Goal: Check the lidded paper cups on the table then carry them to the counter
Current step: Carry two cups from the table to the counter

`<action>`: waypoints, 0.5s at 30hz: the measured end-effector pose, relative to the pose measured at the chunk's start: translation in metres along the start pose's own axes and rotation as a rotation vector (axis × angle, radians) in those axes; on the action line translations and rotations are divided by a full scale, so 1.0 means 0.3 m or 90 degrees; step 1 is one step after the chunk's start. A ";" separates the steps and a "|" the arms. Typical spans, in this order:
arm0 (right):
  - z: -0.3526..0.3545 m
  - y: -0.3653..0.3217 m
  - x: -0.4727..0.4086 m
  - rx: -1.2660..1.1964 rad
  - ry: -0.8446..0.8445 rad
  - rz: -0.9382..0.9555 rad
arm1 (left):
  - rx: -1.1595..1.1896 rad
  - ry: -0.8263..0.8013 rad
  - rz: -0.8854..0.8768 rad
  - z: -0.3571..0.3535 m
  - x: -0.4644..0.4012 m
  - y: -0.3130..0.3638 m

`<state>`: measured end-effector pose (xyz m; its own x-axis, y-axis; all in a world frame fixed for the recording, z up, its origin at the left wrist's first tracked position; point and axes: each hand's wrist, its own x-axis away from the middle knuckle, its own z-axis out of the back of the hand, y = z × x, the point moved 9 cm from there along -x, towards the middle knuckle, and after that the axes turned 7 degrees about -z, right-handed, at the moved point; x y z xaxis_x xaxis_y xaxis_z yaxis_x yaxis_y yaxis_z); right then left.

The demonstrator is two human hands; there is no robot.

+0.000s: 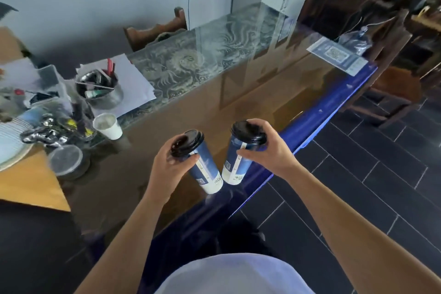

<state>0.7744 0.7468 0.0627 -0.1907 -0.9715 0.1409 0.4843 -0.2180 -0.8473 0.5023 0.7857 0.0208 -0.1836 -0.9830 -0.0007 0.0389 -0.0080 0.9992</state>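
Two tall blue and white paper cups with black lids are in my hands, near the front edge of the glass-topped table [238, 83]. My left hand [170, 166] grips the left cup [208, 170] just under its lid, and the cup tilts to the left. My right hand [272, 148] holds the right cup [236, 167] around its top, fingers over the lid rim. The cups' bases are close together, at or just above the table surface; I cannot tell whether they touch it.
A small open white paper cup [108, 125] stands left of my hands. Further left are a metal bowl of pens [101, 87], papers [133, 83], a clear round lid [66, 159], a plate [12, 141] and clutter. A wooden chair [155, 31] stands behind the table. Dark tiled floor lies right.
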 end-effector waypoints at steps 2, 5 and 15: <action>-0.039 -0.014 -0.081 0.013 -0.027 0.013 | -0.018 0.037 0.007 0.033 -0.030 -0.014; -0.092 -0.035 -0.188 0.018 -0.072 0.024 | -0.051 0.074 0.007 0.077 -0.065 -0.027; -0.251 -0.122 -0.496 0.033 -0.235 0.100 | -0.093 0.241 0.022 0.181 -0.137 -0.063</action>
<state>0.7207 0.9065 0.0343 0.2046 -0.9594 0.1939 0.5271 -0.0589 -0.8477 0.4559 0.8363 0.0042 0.1939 -0.9810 -0.0085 0.1835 0.0277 0.9826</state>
